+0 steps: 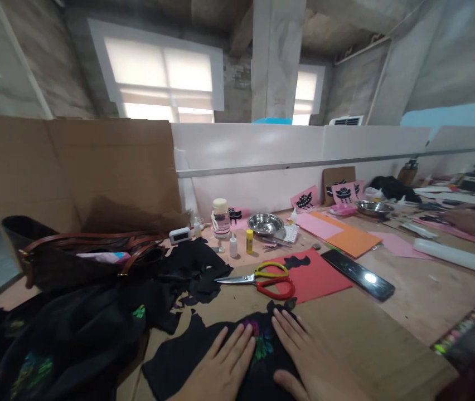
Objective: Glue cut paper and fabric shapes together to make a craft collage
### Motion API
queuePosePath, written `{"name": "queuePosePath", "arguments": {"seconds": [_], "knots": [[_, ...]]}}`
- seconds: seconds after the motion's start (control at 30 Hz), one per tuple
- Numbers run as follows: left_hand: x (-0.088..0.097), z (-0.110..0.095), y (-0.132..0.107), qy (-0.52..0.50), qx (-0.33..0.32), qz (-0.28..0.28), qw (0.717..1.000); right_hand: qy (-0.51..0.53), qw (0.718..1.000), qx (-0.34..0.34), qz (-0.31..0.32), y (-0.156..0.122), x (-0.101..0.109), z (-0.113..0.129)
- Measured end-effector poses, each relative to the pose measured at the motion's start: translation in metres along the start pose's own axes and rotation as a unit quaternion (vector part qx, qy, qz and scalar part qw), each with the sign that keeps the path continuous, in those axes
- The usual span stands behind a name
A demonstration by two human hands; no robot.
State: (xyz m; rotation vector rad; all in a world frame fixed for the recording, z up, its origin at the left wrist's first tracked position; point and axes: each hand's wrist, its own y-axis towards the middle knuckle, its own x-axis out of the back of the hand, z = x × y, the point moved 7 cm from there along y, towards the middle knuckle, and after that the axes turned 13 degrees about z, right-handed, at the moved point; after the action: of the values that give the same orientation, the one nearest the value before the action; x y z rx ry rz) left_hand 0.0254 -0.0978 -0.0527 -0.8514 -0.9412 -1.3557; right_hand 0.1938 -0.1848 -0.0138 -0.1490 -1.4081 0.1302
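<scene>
My left hand (pixel 224 365) lies flat with its fingers stretched out on a piece of black cloth (pixel 183 353) that has a coloured flower pattern. My right hand (pixel 300 351) rests flat on the same cloth, to the right of the pattern, thumb spread apart. The cloth lies on a sheet of brown cardboard (pixel 371 340). Just beyond my hands are scissors (pixel 262 279) with one yellow and one red handle loop, their blades pointing left. Under the handles lies red paper (pixel 316 275) with a small black cutout (pixel 297 261) on it.
Black fabric (pixel 82 334) and a brown handbag (pixel 70 256) fill the left side. Behind stand a glue stick (pixel 249 242), a small white bottle (pixel 233 245), a jar (pixel 221 218) and a metal bowl (pixel 265 224). A phone (pixel 358 273) lies right. Another person's hand (pixel 474 225) is at far right.
</scene>
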Motion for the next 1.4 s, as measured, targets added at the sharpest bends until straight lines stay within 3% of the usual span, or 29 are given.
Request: {"name": "queuePosePath", "arguments": {"seconds": [0.1, 0.2, 0.3, 0.4, 0.5, 0.63, 0.8, 0.87, 0.97, 1.07, 1.4], "knots": [[0.005, 0.001, -0.001, 0.011, 0.004, -0.025, 1.0, -0.064, 0.99, 0.037, -0.123, -0.006, 0.004, 0.008], [0.01, 0.002, -0.001, 0.024, -0.003, -0.06, 0.998, -0.191, 0.939, 0.141, -0.25, -0.002, -0.003, 0.042], [0.015, 0.002, -0.001, 0.04, -0.017, -0.095, 0.995, -0.295, 0.884, 0.19, -0.31, 0.015, -0.021, 0.075], [0.019, 0.002, 0.0, 0.059, -0.027, -0.123, 0.99, -0.307, 0.874, 0.186, -0.327, 0.029, -0.03, 0.086], [0.021, 0.002, 0.002, 0.076, -0.028, -0.142, 0.986, -0.301, 0.876, 0.17, -0.336, 0.028, -0.032, 0.082], [0.016, 0.003, 0.003, 0.08, -0.011, -0.148, 0.986, -0.289, 0.892, 0.144, -0.316, 0.025, -0.036, 0.07], [0.018, 0.002, -0.008, 0.056, 0.018, -0.128, 0.99, -0.198, 0.936, 0.16, -0.244, 0.017, -0.037, 0.065], [0.027, 0.002, -0.017, 0.021, 0.045, -0.093, 0.994, -0.134, 0.961, 0.16, -0.18, 0.012, -0.035, 0.066], [0.037, 0.002, -0.027, -0.08, 0.074, 0.029, 0.994, -0.055, 0.985, 0.146, -0.069, 0.004, -0.031, 0.067], [0.05, 0.002, -0.033, -0.113, 0.105, 0.065, 0.986, -0.021, 0.994, 0.108, -0.014, 0.0, -0.025, 0.063], [0.058, -0.001, -0.044, -0.093, 0.16, 0.021, 0.982, -0.036, 0.999, 0.03, -0.018, -0.007, -0.01, 0.031]]}}
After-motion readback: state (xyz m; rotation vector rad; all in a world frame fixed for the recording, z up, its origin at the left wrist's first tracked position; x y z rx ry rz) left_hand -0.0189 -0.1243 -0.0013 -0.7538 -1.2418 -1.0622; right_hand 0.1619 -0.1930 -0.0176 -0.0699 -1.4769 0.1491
